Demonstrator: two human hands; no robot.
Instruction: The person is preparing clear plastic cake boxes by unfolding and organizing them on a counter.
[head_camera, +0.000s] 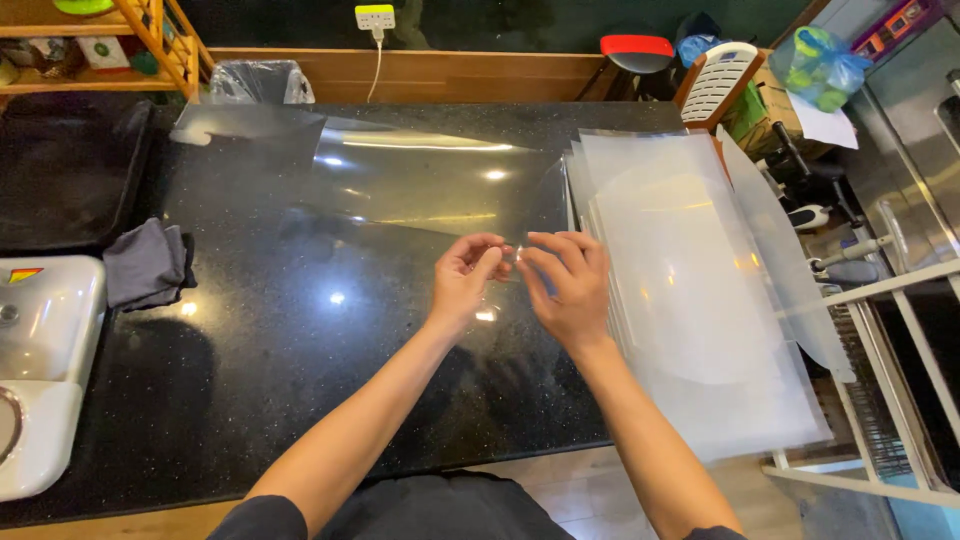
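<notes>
Both hands pinch one edge of the clear plastic sheet (400, 190): left hand (466, 280) and right hand (566, 288) meet there, and the sheet stretches far-left over the table (300, 400).

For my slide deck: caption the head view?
Both hands, left hand and right hand, pinch a clear plastic sheet over a black speckled stone counter.

whatever the hands (515, 262) pinch is too small to tell.

Left hand (468, 277) and right hand (566, 282) meet fingertip to fingertip, pinching.
</notes>
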